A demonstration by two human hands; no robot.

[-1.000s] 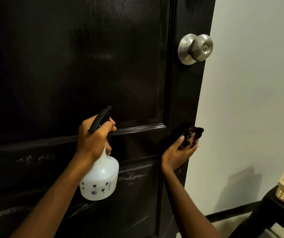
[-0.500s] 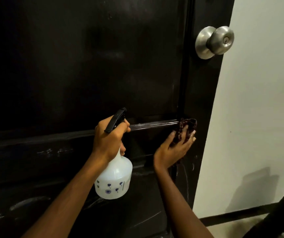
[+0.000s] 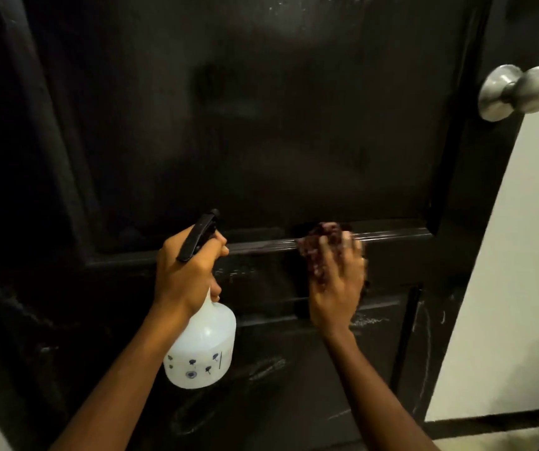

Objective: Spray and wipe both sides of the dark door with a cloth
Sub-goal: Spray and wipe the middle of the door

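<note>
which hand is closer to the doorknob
Right. The right hand, on the cloth, is below and left of the knob; the left hand, gripping the spray bottle, is farther left.

The door (image 3: 261, 125) was glossy black with pale streaks low down; the cloth (image 3: 323, 242) dark maroon; the spray bottle (image 3: 203, 349) white, blue-flowered, black-triggered; the knob (image 3: 519, 91) silver.

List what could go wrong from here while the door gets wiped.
The cloth looks pressed under the right hand, not gripped, so it may slip and drop. The pale scuffs lower on the door could get missed, as wiping sits above them. The spray bottle in the left hand hangs near the door and might knock it.
</note>
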